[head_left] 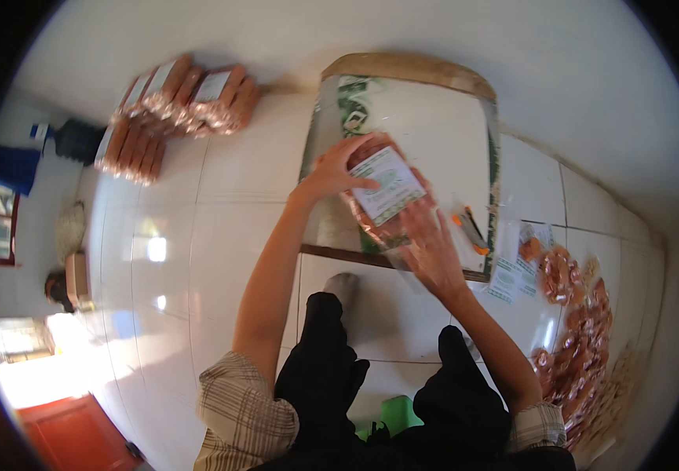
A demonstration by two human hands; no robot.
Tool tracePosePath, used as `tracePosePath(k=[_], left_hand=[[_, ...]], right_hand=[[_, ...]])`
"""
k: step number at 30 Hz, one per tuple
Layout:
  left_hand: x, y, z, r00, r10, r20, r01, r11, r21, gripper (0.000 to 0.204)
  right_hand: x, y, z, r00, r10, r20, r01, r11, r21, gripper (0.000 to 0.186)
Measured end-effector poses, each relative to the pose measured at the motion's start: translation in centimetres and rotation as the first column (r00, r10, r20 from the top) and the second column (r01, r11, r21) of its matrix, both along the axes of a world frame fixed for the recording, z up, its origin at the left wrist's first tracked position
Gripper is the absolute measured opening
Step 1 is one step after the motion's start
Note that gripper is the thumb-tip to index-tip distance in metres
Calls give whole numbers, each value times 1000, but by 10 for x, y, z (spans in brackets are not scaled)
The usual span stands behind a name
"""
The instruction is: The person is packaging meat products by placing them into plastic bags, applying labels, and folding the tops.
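A clear plastic package (389, 185) of reddish-brown items with a white and green printed label is held over a low board (426, 118) with a wooden edge. My left hand (334, 169) grips the package's upper left, its thumb across the label. My right hand (427, 250) holds the lower right end, where loose clear plastic hangs down, with its fingers on the bag. An orange box cutter (471, 230) lies on the board to the right of my right hand.
Stacked bags (175, 98) of similar brown items lie at the upper left. On the right, loose labelled bags (512, 267) and piles of brown pieces (579, 330) lie on the tiled floor (198, 220). A green object (398, 412) is between my legs; a red object (73, 432) stands at the lower left.
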State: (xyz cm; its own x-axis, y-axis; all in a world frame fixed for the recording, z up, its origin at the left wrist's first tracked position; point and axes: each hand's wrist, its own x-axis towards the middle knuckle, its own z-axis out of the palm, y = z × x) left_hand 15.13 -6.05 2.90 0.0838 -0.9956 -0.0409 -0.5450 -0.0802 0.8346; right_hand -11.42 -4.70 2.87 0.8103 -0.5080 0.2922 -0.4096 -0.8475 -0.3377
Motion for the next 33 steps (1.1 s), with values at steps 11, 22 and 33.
tracePosePath(k=[11,22,33], left_hand=[[-183,-35,59,917,-381,115,398,889,-225,27],[-409,-74,-133,950,-310,44,312,948,-66,41],[-451,-71,-164,988,-148,-50,150,988,35,39]], right_hand=[[-243,17,-32,824,-561,79,526,810,257,28],[-300,-49,-152,360,-931,67,431,229,873,30],[-282,-95,-194,106,-984,-144,156,-126,980,32]])
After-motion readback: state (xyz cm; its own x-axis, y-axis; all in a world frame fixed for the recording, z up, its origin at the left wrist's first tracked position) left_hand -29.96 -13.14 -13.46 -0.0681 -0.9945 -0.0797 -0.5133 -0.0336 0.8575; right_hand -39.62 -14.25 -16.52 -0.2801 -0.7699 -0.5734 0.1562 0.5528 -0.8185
